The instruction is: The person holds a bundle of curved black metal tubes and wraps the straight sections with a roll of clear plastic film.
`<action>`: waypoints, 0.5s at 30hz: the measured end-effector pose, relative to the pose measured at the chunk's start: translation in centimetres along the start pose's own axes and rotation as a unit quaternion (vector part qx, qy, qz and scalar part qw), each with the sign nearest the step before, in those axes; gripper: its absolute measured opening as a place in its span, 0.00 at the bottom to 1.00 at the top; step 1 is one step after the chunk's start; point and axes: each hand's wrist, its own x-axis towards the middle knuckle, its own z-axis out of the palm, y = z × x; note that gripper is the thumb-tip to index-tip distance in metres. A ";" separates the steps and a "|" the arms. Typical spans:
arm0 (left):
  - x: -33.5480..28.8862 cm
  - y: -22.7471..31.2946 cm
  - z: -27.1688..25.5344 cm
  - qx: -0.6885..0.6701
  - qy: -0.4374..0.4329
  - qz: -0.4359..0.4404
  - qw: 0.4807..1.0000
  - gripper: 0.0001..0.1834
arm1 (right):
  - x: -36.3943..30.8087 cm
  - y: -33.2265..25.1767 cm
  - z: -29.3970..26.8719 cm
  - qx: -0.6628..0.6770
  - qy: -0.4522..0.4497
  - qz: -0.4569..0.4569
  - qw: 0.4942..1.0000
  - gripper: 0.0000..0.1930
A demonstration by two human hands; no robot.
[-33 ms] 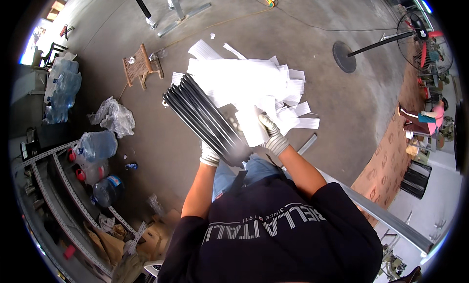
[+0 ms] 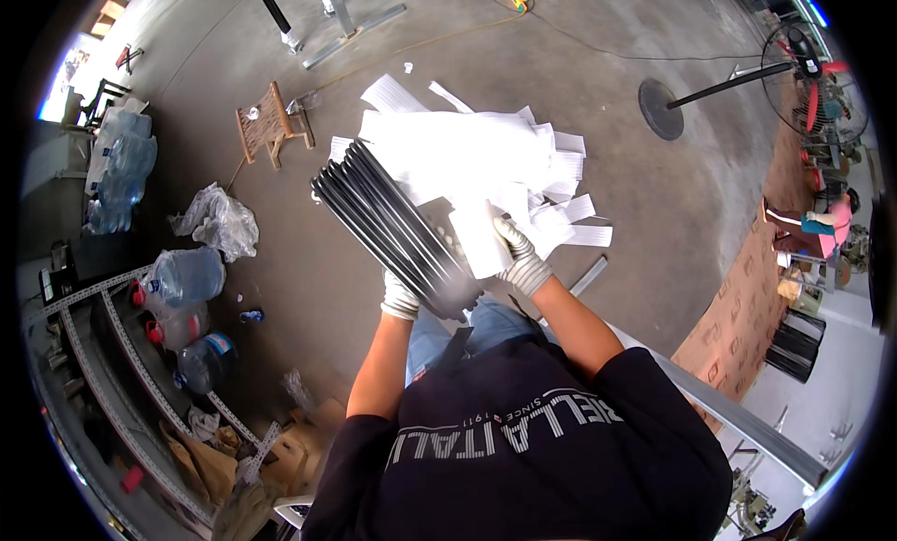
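Note:
A bundle of long, glossy black rods or strips [image 2: 392, 231] slants in front of me, its far end toward the upper left. My left hand [image 2: 400, 296], in a pale knitted glove, grips the bundle near its close end; the fingers are mostly hidden behind it. My right hand [image 2: 525, 259], gloved the same way, has its thumb and fingers closed on a white sheet [image 2: 480, 242] beside the bundle's right side. Beyond both hands, a loose heap of white ribbed sheets and strips [image 2: 458, 153] lies on the floor.
A woven folding stool [image 2: 264, 122] stands left of the heap. Clear plastic wrap [image 2: 220, 221], big water bottles [image 2: 190, 277] and a metal rack [image 2: 140, 368] are at the left. A pedestal fan [image 2: 662, 108] and a person in pink [image 2: 836, 225] are at the right.

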 end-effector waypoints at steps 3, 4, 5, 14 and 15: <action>-0.9 0.3 0.2 0.047 -0.071 0.035 0.996 0.21 | 1.1 -0.7 -2.6 -0.029 -0.049 0.047 0.997 0.29; -1.3 0.5 0.5 0.064 -0.060 0.041 0.995 0.20 | 1.5 -0.7 -3.1 -0.036 -0.078 0.065 0.994 0.29; -1.5 1.1 -0.6 0.040 -0.052 0.046 0.997 0.20 | 1.8 -0.5 -2.5 -0.024 -0.099 0.076 0.992 0.31; -4.4 3.5 2.1 0.153 0.151 0.294 0.932 0.21 | 4.3 0.5 -0.4 0.033 -0.146 0.095 0.984 0.35; -4.6 3.3 2.4 0.226 0.178 0.359 0.888 0.23 | 4.2 0.7 0.5 0.044 -0.136 0.113 0.983 0.35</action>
